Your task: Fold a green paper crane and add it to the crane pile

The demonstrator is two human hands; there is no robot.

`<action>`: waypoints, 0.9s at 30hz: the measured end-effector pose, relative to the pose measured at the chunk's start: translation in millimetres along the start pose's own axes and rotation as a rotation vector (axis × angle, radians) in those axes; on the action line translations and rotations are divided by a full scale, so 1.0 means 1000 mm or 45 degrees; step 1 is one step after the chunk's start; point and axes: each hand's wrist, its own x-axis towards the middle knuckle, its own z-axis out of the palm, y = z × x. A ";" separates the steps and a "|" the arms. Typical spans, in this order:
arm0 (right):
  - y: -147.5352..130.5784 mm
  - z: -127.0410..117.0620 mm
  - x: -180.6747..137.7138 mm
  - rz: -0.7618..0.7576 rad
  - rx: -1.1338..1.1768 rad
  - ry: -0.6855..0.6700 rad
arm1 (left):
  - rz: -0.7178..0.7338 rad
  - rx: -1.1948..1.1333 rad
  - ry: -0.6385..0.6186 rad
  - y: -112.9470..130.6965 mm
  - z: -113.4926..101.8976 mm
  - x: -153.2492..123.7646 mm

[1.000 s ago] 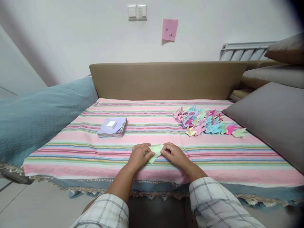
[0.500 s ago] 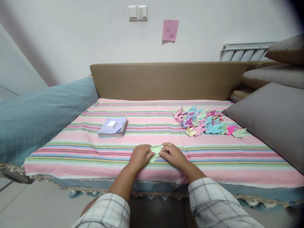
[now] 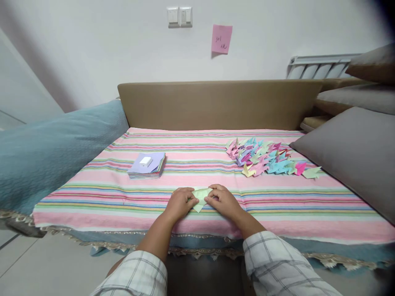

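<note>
A pale green piece of folded paper lies low over the striped cloth, near its front edge. My left hand pinches the paper's left side between thumb and fingers. On the right side, my right hand grips it the same way, thumb facing the other thumb. One pointed corner of the paper hangs toward me between the hands. Fingers cover both ends, so the full fold shape is hidden.
Several colourful origami cranes are bunched at the right. To the left sits a stack of coloured paper sheets with a small white block on top. A grey cushion leans at the right; a brown backrest runs behind.
Both hands have shifted very slightly left with the green paper, the left one a little more. A bit more of the paper shows between them.
</note>
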 end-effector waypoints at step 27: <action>-0.002 0.012 0.003 -0.003 -0.276 0.039 | -0.160 0.237 0.160 0.005 0.002 -0.006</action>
